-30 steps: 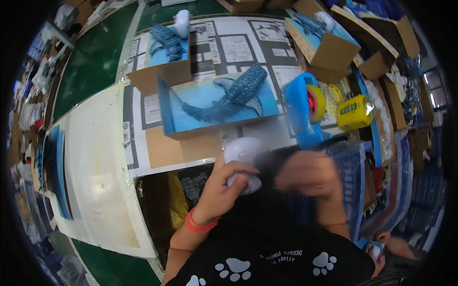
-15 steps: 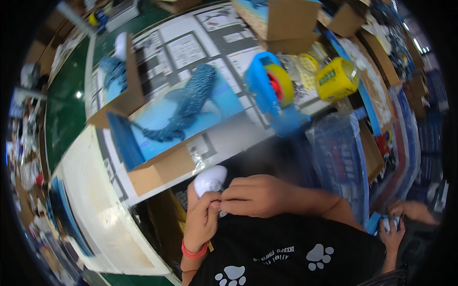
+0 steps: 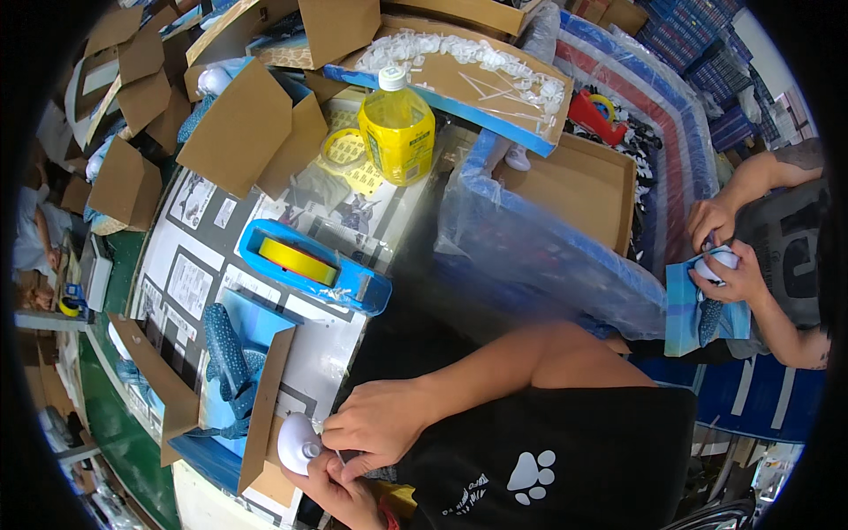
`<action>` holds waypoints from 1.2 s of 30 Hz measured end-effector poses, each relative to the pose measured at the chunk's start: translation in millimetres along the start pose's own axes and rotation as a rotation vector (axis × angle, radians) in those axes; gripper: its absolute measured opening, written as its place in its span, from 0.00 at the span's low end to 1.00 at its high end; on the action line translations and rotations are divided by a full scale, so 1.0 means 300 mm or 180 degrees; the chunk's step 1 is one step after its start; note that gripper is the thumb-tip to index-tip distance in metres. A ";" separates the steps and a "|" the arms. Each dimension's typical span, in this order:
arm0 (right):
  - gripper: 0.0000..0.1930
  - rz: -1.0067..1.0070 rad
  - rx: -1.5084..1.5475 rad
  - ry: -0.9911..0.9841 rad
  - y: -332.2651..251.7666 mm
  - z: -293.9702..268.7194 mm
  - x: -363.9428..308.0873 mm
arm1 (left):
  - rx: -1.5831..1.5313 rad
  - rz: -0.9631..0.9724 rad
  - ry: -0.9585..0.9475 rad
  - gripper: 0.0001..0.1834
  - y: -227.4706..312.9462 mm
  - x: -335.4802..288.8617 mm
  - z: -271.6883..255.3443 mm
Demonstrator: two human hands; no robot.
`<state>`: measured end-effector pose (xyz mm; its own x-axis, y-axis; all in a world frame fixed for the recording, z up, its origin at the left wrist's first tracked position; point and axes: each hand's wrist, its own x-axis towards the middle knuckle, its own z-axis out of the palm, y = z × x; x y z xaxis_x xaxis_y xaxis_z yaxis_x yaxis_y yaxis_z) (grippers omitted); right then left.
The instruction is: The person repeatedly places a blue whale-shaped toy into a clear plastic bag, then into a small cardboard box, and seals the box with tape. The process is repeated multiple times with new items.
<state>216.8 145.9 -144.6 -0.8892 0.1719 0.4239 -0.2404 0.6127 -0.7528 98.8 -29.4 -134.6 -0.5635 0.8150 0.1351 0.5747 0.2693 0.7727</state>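
Near the bottom centre, my left hand (image 3: 340, 495) is closed around a smooth white egg-shaped plastic piece (image 3: 299, 440) with a small round nub on its side. Just above it, my right hand (image 3: 375, 431) is pinched, and a thin white strip (image 3: 341, 458) shows at its fingertips, close to the white piece. Whether the strip touches the piece is hidden by my fingers. Left of my hands stands an open cardboard box (image 3: 268, 402) with a blue spotted whale shark figure (image 3: 227, 353) in it.
A blue tape dispenser (image 3: 358, 290) lies beyond the box, with a yellow bottle (image 3: 396, 132) farther back. A shallow tray (image 3: 473, 75) holds several small white parts. Plastic-wrapped bins (image 3: 530, 238) stand to the right. At far right, a co-worker's hands (image 3: 733, 265) hold a similar white piece.
My view has swung to the right, so the bins and the co-worker show more fully. My two hands stay together at the white piece, and the thin strip now shows.
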 end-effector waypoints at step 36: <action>0.11 -0.0982 0.1037 0.2197 -0.002 0.232 -0.010 | 0.0595 -0.0085 0.0434 0.30 0.082 -0.011 0.041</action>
<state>192.5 91.4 -180.4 -0.3508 0.5330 0.7699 -0.6303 0.4736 -0.6151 122.2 -19.1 -123.7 -0.6477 0.7329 0.2083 0.6512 0.3906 0.6507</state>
